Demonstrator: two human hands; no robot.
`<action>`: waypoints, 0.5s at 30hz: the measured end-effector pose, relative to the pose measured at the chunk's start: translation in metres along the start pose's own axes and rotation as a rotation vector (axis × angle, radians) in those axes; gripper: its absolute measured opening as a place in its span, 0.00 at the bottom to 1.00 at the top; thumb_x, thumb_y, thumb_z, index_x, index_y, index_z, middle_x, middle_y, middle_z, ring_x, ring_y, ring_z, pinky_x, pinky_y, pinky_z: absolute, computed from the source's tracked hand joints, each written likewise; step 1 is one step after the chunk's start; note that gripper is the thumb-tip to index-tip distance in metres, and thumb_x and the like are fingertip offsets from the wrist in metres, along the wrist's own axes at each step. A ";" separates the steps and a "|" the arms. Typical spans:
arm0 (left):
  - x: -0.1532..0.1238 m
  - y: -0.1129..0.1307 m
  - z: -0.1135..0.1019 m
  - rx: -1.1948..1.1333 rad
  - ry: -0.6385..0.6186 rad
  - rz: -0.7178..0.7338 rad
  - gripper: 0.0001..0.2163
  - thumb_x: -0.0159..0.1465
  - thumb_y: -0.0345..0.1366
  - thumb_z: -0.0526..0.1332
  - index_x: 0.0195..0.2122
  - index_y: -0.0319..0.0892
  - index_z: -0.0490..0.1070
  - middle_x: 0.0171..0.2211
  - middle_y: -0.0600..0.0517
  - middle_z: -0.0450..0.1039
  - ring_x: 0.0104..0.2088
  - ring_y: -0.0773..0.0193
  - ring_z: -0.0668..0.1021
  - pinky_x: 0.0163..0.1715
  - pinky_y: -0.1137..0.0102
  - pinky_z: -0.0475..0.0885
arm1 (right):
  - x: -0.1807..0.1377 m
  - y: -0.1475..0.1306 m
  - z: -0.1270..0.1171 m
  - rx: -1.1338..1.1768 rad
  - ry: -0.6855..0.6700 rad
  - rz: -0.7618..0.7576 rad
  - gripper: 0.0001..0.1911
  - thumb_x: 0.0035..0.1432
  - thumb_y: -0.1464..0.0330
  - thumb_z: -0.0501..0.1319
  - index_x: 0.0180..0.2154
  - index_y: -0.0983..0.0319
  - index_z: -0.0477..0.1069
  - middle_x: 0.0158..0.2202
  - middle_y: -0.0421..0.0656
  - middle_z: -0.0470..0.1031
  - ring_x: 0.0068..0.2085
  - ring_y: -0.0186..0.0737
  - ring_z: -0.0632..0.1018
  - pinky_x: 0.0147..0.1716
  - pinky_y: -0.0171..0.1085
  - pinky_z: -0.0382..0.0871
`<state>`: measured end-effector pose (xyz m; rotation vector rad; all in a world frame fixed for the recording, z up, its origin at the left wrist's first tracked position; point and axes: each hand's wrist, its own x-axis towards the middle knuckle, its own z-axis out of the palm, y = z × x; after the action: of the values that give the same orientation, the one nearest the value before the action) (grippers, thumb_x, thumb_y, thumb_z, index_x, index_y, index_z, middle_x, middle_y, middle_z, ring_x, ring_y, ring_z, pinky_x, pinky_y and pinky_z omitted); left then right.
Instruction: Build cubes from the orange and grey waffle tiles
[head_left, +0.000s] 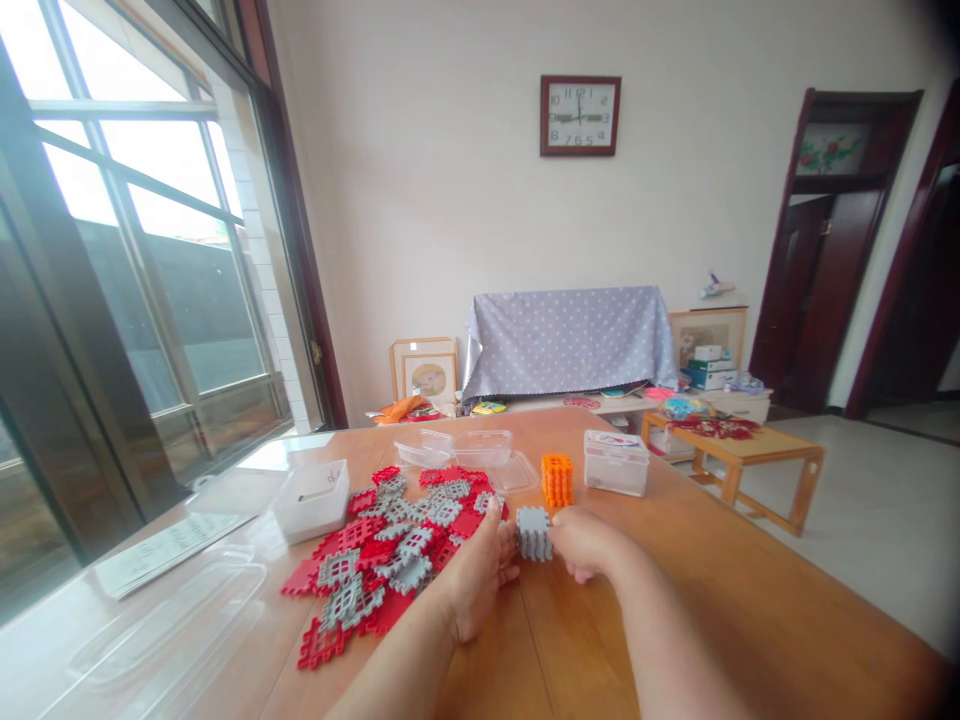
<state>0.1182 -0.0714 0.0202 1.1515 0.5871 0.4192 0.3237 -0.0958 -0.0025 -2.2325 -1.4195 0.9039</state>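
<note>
A neat stack of grey notched plastic building tiles (pixel 534 533) stands on the wooden table between my two hands. On its left side is my left hand (pixel 480 565), thumb raised and apart from the fingers, which point toward the stack; whether they touch it I cannot tell. My right hand (pixel 589 540) has its fingers bent in and grips the stack's right edge. Just behind rises an orange stack of similar tiles (pixel 557 480). To the left of my left hand spreads a loose pile of red tiles (pixel 360 535) and grey tiles (pixel 411 573), partly hidden by that hand.
A lidded clear box (pixel 616 465) stands right of the orange stack. Clear containers (pixel 484 447) lie behind the pile. At left are a white tub (pixel 311 500), a printed sheet (pixel 169 553) and a transparent lid (pixel 169 620). A low wooden table (pixel 780 448) stands beyond the right edge.
</note>
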 end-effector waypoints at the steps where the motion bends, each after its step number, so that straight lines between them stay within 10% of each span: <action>1: 0.000 0.000 0.000 -0.010 0.009 -0.008 0.43 0.63 0.68 0.42 0.70 0.42 0.54 0.73 0.47 0.46 0.73 0.53 0.47 0.70 0.57 0.45 | 0.000 0.001 -0.001 0.007 -0.002 -0.001 0.11 0.58 0.65 0.56 0.28 0.63 0.71 0.17 0.46 0.74 0.17 0.41 0.75 0.20 0.36 0.70; 8: 0.000 0.000 -0.003 -0.090 0.055 -0.044 0.48 0.63 0.68 0.44 0.73 0.34 0.41 0.73 0.43 0.42 0.72 0.56 0.48 0.70 0.62 0.47 | -0.008 0.000 -0.017 -0.021 0.200 -0.107 0.13 0.62 0.65 0.51 0.29 0.62 0.69 0.23 0.46 0.76 0.22 0.39 0.75 0.24 0.33 0.62; 15: -0.008 0.003 0.001 -0.046 -0.009 0.030 0.43 0.65 0.66 0.43 0.72 0.40 0.49 0.73 0.50 0.43 0.73 0.59 0.47 0.71 0.63 0.42 | -0.015 -0.011 -0.021 -0.073 0.389 -0.260 0.18 0.67 0.62 0.46 0.31 0.60 0.69 0.33 0.43 0.77 0.37 0.39 0.73 0.32 0.33 0.57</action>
<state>0.1125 -0.0761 0.0247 1.1188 0.5506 0.4508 0.3255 -0.1030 0.0242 -2.0629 -1.5200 0.3162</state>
